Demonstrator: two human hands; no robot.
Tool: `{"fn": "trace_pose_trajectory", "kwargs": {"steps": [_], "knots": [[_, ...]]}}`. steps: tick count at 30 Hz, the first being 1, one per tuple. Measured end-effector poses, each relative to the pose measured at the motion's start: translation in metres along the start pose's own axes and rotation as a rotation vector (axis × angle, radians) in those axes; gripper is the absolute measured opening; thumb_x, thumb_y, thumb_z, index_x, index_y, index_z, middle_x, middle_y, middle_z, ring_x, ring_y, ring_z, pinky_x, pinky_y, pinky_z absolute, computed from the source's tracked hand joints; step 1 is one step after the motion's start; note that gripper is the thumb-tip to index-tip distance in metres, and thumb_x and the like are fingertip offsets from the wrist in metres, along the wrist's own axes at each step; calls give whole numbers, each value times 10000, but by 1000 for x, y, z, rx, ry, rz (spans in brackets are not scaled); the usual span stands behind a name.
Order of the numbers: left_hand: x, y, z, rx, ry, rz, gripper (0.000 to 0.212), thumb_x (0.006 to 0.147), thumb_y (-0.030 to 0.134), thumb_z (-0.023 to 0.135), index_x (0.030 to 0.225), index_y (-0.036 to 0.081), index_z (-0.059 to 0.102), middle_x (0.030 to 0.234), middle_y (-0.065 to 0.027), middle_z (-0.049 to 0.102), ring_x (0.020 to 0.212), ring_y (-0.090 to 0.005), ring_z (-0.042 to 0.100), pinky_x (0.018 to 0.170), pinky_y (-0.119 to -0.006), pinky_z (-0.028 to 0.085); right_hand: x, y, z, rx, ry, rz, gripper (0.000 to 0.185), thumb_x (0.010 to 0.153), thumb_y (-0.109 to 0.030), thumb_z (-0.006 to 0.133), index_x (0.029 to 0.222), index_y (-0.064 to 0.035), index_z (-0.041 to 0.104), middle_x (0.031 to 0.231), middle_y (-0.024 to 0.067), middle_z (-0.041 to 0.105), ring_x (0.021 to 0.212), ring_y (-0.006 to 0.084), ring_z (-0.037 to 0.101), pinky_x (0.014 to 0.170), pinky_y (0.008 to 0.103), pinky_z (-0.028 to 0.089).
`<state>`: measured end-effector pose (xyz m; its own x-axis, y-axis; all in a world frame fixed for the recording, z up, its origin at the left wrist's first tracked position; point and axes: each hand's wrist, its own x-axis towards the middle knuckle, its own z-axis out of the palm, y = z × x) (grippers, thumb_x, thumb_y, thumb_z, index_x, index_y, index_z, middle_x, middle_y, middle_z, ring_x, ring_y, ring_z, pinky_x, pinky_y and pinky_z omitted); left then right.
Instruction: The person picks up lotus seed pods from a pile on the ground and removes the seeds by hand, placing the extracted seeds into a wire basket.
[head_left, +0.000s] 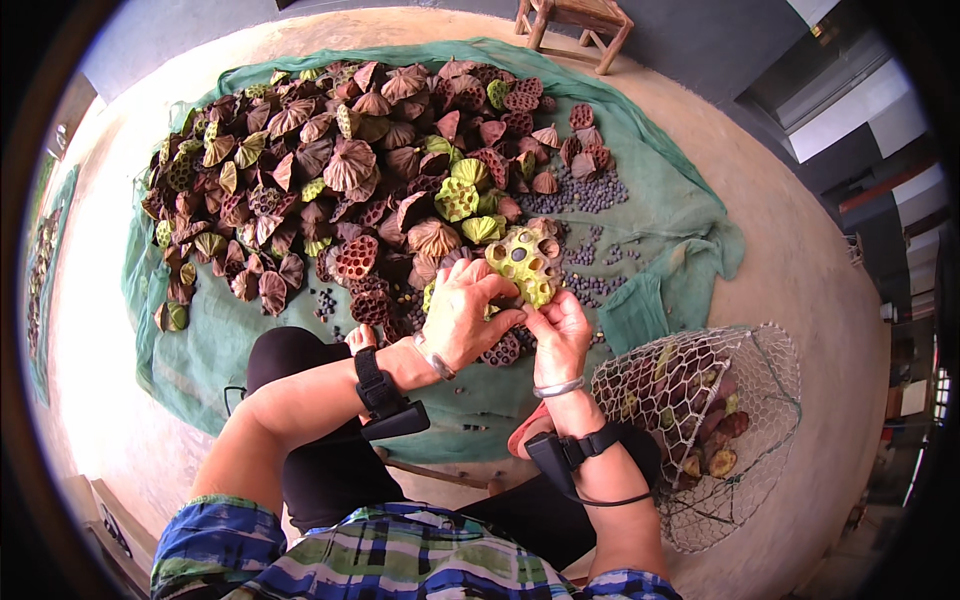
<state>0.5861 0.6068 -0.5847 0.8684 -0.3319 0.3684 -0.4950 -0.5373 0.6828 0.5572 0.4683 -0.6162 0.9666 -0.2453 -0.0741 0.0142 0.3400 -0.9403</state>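
A yellow-green lotus seed pod (534, 251) is held up in front of me, its holed face showing. Some holes look empty, while a few still carry a dark seed. My left hand (466, 306) grips its lower left edge with bent fingers, the thumb pointing toward the right hand. On the pod's bottom rim, my right hand (559, 330) pinches with thumb and fingers. The fingertips partly cover that rim. Behind and left of the hands spreads a large heap of brown and green lotus pods (349, 161). Loose dark lotus seeds (581, 193) lie right of the heap.
A green mesh cloth (652, 180) lies under the heap, bunched at its right side. Beside my right arm, a wire mesh basket (772, 405) lies tilted with pods inside. A wooden stool (581, 19) stands at the back by the wall.
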Motion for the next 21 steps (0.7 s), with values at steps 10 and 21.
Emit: {"fn": "trace_pose_trajectory", "kwargs": {"steps": [10,21], "knots": [[6,-8,-13,-87,42,31,169,687,95,618,842,35,583,776,-96,539,800,-274,503,732,-360,382,8,-6,-16,73,42,120,224,780,35,568,996,19,510,910,78,605,785,120,570,688,252,476],[27,-35,-23,-969,-197,-670,158,788,93,615,929,23,599,785,3,613,679,-71,553,646,-204,445,-4,-7,-7,-96,-245,163,304,757,47,590,1045,1,501,917,59,599,819,115,571,729,235,466]]}}
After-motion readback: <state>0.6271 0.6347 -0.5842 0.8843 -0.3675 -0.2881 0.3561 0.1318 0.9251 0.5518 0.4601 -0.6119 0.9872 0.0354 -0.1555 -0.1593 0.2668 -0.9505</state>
